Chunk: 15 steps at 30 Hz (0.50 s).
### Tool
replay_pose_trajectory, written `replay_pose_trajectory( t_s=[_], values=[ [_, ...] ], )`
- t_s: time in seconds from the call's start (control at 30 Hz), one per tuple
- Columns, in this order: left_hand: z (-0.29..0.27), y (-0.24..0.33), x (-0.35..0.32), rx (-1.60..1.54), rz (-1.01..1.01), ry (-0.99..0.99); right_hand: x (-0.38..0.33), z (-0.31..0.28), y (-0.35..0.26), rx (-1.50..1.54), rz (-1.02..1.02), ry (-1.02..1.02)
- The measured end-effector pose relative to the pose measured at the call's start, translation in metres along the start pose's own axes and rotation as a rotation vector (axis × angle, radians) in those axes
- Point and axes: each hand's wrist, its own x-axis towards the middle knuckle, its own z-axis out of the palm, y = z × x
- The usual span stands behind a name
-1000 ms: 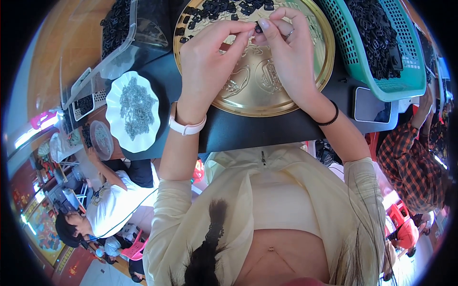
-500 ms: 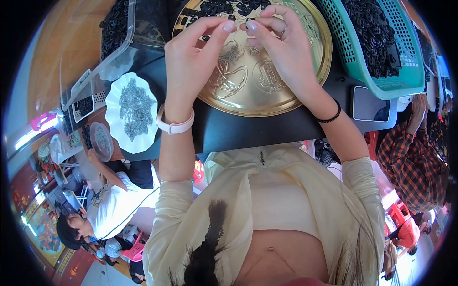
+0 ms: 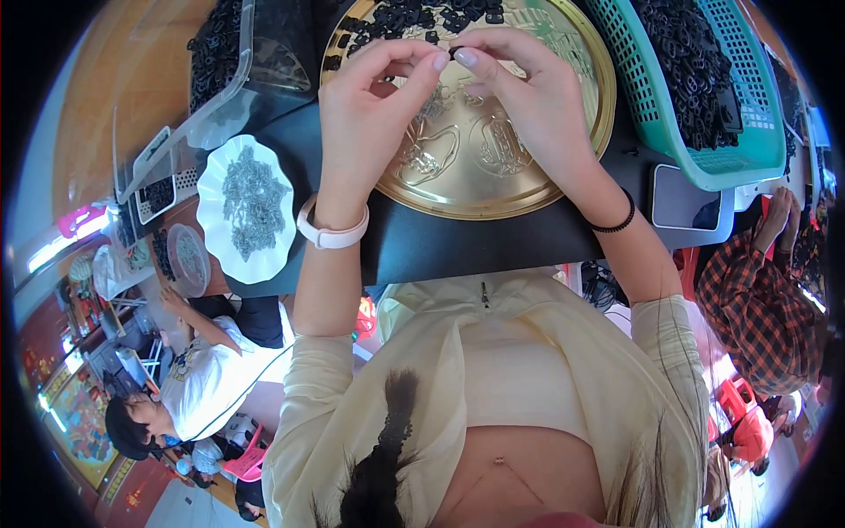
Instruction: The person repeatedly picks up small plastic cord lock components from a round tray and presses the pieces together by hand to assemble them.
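Note:
Above the round golden tray [image 3: 475,198], my two hands meet at the fingertips. My right hand [image 3: 544,106] is closed, thumb and fingers pinching a small black piece [image 3: 454,53], perhaps plastic. My left hand [image 3: 365,114] is closed in a pinch too, its thumb tip right beside that piece. Whatever lies between the left fingertips is too small to make out. Many small black pieces [image 3: 392,18] with holes lie loose along the tray's far side, partly behind my left fingers. Raised patterns mark the tray's surface.
Left of my left wrist stands a white scalloped dish [image 3: 211,207] heaped with small silvery pieces. A clear bin [image 3: 233,84] of black parts is behind it. On the right are a green basket [image 3: 748,167] of black pieces and a phone [image 3: 685,198]. People sit at both sides.
My hands, slightly apart before, have come together at the fingertips around the small black piece. My left hand moved right and a little down.

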Motion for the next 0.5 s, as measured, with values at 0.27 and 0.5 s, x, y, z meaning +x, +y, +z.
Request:
replay_pose_trajectory(
  t_s=[0.27, 0.5],
  values=[
    [-0.004, -0.002, 0.005, -0.12, -0.165, -0.172, -0.001, -0.004, -0.004, 0.12, 0.297, -0.052],
    [-0.005, -0.036, 0.039, 0.898, 0.335, 0.179, 0.003, -0.004, 0.002, 0.212, 0.305, 0.024]
  ],
)
